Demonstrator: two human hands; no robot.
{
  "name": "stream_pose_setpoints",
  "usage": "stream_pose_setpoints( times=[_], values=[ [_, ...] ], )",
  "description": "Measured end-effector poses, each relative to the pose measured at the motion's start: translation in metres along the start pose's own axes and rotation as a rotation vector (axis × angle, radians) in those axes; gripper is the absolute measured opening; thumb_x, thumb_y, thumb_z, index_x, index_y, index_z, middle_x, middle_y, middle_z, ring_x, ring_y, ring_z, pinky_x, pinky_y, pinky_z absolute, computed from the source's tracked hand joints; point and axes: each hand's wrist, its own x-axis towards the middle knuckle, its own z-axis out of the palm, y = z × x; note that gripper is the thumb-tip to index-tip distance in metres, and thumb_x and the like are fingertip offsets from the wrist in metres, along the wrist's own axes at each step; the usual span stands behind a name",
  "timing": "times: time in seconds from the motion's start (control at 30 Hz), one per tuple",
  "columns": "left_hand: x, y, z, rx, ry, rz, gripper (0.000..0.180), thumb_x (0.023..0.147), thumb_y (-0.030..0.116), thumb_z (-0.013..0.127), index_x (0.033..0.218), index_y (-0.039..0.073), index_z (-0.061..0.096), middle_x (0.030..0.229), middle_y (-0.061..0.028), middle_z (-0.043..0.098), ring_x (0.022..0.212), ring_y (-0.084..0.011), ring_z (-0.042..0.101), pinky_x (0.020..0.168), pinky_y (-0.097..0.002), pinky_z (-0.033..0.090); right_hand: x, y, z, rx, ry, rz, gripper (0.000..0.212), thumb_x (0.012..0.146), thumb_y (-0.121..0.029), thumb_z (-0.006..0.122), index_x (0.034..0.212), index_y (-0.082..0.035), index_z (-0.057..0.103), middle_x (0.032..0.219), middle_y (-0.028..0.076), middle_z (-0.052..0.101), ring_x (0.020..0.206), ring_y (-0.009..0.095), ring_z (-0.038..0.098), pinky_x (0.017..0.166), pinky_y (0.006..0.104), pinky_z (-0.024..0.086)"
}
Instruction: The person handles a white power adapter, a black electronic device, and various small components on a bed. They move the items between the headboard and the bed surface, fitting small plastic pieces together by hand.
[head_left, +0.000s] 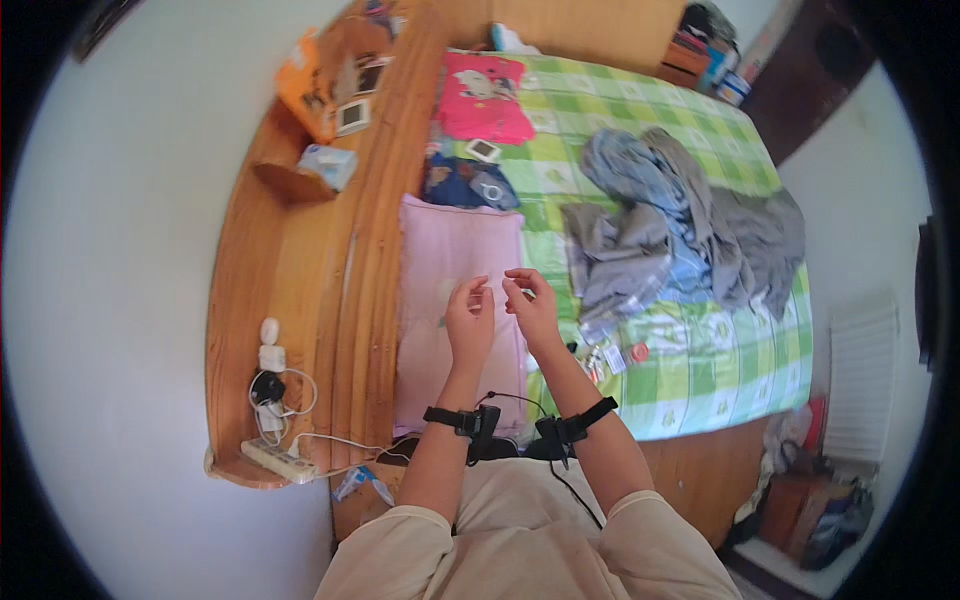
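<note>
Over the pale pink pillow (455, 235), my left hand (468, 322) hovers with its fingers loosely bent and apart. Facing it, my right hand (537, 315) has curved fingers, with a gap between the thumb and the fingertips. Nothing shows in either hand, and the fingertips of the two hands point toward each other across a small space. Black straps with small devices (480, 425) circle both forearms, and a thin black cable runs between them. The pillow lies along the left side of the bed, under and around my hands.
Crumpled grey and blue clothes (680, 225) lie on the green checked bedsheet (690, 350). Several small items (605, 362) sit right of my right forearm. Beyond the pillow are dark blue cloth (455, 182) and a pink cushion (485, 97). A wooden headboard shelf (290, 250) holds a power strip (278, 460).
</note>
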Motion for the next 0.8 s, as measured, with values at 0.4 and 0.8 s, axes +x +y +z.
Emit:
stream_pose_setpoints(
  times=[0.4, 0.8],
  values=[
    [-0.111, -0.036, 0.132, -0.060, -0.308, -0.252, 0.025, 0.090, 0.010, 0.059, 0.113, 0.001, 0.061, 0.093, -0.0069, 0.063, 0.078, -0.0139, 0.063, 0.068, -0.0251, 0.051, -0.076, 0.051, -0.194, 0.024, 0.354, 0.213, 0.023, 0.085, -0.017, 0.067, 0.104, -0.004, 0.063, 0.086, 0.004, 0.060, 0.061, 0.009, 0.055, 0.054, 0.0234, 0.045],
    [-0.178, -0.181, 0.177, 0.085, -0.196, -0.528, 0.031, 0.085, 0.009, 0.065, 0.114, 0.001, 0.059, 0.095, -0.0089, 0.065, 0.083, -0.0137, 0.061, 0.069, -0.0268, 0.049, -0.097, 0.178, -0.314, -0.081, 0.333, 0.451, 0.034, 0.088, -0.015, 0.063, 0.118, -0.001, 0.053, 0.094, 0.011, 0.061, 0.076, 0.017, 0.063, 0.065, 0.0273, 0.052]
  ],
)
